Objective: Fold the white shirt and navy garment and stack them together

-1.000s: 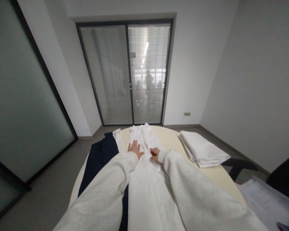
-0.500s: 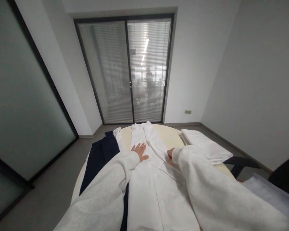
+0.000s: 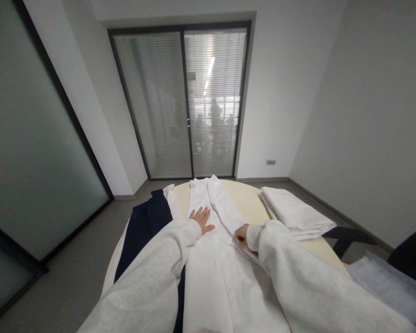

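A long white coat (image 3: 208, 273) lies stretched from the far rim of the round table (image 3: 254, 203) toward me. My left hand (image 3: 201, 219) rests flat on its upper part, fingers spread. On the coat's right side, my right hand (image 3: 241, 234) is closed around the sleeve (image 3: 225, 212), which runs folded inward along the coat. The fingertips of that hand are partly hidden by cloth and its own knuckles. My left forearm crosses over dark navy clothing (image 3: 143, 236) beside the coat.
A folded white cloth (image 3: 294, 212) lies at the table's right edge. A black chair (image 3: 412, 254) stands to the right, with clear plastic wrapping (image 3: 388, 282) near it. A glass door with blinds (image 3: 152, 106) is behind the table; blurred figures show through it.
My right hand has moved slightly left and toward me, drawing the sleeve inward across the coat. My left hand stays flat in the same place.
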`<control>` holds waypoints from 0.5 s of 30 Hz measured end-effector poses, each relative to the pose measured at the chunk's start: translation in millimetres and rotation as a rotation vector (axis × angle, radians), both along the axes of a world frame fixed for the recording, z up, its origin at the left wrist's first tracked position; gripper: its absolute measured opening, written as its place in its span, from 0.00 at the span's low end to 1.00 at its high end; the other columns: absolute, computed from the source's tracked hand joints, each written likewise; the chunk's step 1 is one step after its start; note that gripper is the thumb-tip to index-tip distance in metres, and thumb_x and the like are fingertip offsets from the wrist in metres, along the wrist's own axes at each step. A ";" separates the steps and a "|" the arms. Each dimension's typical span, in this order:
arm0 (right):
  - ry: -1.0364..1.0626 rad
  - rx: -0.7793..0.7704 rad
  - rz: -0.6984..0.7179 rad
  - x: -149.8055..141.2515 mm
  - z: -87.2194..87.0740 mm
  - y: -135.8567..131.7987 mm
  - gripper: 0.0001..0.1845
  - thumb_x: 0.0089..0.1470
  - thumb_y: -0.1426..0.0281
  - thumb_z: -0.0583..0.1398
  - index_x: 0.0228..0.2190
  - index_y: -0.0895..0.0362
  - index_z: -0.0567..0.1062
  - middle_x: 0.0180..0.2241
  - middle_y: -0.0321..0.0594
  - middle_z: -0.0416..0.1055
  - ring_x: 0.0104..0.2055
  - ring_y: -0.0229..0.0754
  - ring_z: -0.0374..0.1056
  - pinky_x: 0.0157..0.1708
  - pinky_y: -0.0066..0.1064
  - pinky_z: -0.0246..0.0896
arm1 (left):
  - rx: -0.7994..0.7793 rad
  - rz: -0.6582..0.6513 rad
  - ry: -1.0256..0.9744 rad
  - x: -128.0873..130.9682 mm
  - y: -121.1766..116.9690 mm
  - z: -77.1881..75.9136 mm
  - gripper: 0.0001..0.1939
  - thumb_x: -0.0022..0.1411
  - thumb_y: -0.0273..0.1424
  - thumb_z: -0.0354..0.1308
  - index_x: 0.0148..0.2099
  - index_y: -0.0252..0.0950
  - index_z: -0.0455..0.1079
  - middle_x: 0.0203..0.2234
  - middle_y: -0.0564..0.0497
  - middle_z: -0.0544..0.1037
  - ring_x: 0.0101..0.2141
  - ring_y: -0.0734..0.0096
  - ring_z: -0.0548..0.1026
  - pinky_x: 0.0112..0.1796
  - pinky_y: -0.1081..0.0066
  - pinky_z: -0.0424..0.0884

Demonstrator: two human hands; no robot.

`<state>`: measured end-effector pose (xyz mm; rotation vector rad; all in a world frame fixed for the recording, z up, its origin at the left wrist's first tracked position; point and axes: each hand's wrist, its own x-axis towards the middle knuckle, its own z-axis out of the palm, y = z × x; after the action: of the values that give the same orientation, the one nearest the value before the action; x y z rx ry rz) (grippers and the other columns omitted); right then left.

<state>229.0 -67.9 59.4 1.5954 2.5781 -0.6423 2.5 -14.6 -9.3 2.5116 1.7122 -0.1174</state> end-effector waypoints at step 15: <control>0.287 -0.348 -0.123 19.9 -5.2 7.6 0.06 0.44 0.65 0.54 0.23 0.55 0.64 0.13 0.30 0.59 0.17 0.36 0.59 0.19 0.25 0.54 | -0.023 -0.010 -0.030 1.7 -8.0 17.1 0.43 0.55 0.55 0.37 0.64 0.34 0.35 0.62 0.47 0.35 0.60 0.59 0.34 0.56 0.51 0.38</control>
<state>248.9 -60.3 54.2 1.6507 2.3736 -1.3363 4.3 -22.6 7.7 2.4935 1.6777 -0.0995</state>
